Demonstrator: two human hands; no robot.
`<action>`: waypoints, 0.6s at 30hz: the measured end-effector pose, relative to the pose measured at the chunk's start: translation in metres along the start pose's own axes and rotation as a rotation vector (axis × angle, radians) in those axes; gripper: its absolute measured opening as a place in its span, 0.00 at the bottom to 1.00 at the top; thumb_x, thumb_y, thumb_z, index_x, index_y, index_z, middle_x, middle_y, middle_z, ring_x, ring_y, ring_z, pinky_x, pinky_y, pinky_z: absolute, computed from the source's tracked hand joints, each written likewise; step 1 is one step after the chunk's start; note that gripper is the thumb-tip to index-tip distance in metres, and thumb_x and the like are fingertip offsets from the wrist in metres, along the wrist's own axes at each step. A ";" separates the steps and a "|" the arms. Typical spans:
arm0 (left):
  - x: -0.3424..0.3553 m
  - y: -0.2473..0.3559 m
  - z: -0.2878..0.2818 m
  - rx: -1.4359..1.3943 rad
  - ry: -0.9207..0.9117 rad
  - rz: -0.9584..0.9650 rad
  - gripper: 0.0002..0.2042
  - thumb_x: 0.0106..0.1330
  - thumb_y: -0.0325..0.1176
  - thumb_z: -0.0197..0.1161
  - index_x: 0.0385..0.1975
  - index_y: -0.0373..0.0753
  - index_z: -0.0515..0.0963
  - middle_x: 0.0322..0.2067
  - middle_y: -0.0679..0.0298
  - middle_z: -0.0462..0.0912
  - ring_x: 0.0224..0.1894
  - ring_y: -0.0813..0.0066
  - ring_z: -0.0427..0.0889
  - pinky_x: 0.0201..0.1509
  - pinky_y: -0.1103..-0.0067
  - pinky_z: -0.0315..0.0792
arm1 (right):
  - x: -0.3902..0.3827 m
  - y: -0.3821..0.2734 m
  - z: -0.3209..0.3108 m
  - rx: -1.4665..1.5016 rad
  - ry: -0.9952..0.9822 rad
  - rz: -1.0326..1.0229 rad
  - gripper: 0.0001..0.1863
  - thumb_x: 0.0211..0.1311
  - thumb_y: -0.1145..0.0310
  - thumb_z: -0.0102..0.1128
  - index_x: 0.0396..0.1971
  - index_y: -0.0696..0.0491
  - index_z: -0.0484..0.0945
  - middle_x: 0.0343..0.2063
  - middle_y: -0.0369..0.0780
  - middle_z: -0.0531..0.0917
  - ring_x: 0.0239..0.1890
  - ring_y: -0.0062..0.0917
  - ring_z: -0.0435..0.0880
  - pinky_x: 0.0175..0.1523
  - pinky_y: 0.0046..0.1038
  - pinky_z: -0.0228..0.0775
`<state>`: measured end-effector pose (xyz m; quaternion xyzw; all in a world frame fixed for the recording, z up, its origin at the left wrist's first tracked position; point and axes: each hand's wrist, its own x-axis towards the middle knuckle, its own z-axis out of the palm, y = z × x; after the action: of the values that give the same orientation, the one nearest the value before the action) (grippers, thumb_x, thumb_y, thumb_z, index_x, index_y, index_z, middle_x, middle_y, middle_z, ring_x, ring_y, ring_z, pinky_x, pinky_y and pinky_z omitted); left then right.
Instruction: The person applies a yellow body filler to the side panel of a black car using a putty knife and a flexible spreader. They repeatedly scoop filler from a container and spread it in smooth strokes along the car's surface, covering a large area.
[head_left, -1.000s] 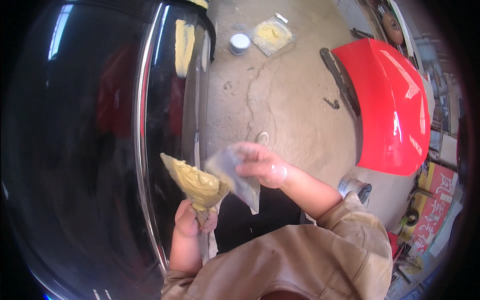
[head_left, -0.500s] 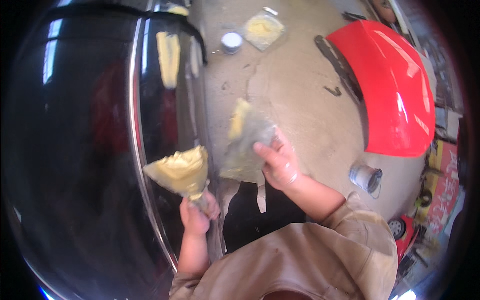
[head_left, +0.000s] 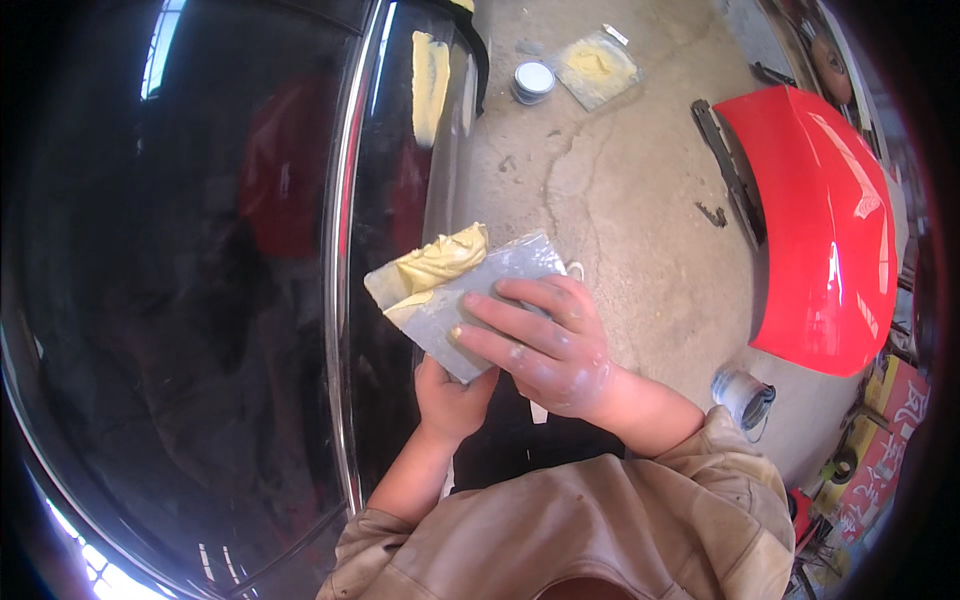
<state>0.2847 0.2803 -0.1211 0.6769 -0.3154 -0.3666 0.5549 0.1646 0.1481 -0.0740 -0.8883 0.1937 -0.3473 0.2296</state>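
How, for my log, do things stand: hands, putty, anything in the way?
Right hand gripping grey plate; left hand at its lower corner, grip hidden. Yellow putty heaped along plate's upper edge. Plate hides part of scraper.

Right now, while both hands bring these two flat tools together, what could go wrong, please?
The yellow paste is heaped near the edge of the spreader, so a lump could fall onto the black car or the floor.
The right hand has pale smears, and might mark the car if it touches it.
Its fingers lie across the grey plate, which could perhaps slip.
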 end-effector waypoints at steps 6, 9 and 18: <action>0.004 -0.003 -0.011 0.236 -0.049 0.015 0.24 0.55 0.24 0.73 0.54 0.33 0.78 0.49 0.55 0.86 0.52 0.65 0.86 0.55 0.72 0.77 | -0.002 0.001 0.009 0.105 -0.091 0.015 0.28 0.41 0.76 0.66 0.49 0.47 0.85 0.52 0.34 0.85 0.49 0.30 0.82 0.52 0.34 0.75; 0.007 -0.012 -0.021 -0.088 0.088 -0.189 0.22 0.56 0.23 0.73 0.52 0.32 0.77 0.46 0.58 0.86 0.49 0.71 0.85 0.54 0.73 0.77 | -0.004 0.015 0.002 0.334 -0.216 0.104 0.27 0.40 0.80 0.65 0.47 0.48 0.85 0.47 0.35 0.87 0.46 0.30 0.85 0.51 0.33 0.75; 0.020 0.013 -0.082 0.043 0.008 0.013 0.17 0.56 0.17 0.71 0.41 0.34 0.72 0.24 0.70 0.74 0.24 0.84 0.72 0.29 0.84 0.69 | 0.064 0.134 0.045 1.063 0.585 0.816 0.15 0.71 0.76 0.59 0.55 0.58 0.78 0.40 0.34 0.85 0.44 0.17 0.82 0.50 0.27 0.76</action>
<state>0.3643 0.3035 -0.1021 0.6881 -0.3255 -0.3536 0.5436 0.2159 0.0184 -0.1424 -0.3849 0.3682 -0.5043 0.6797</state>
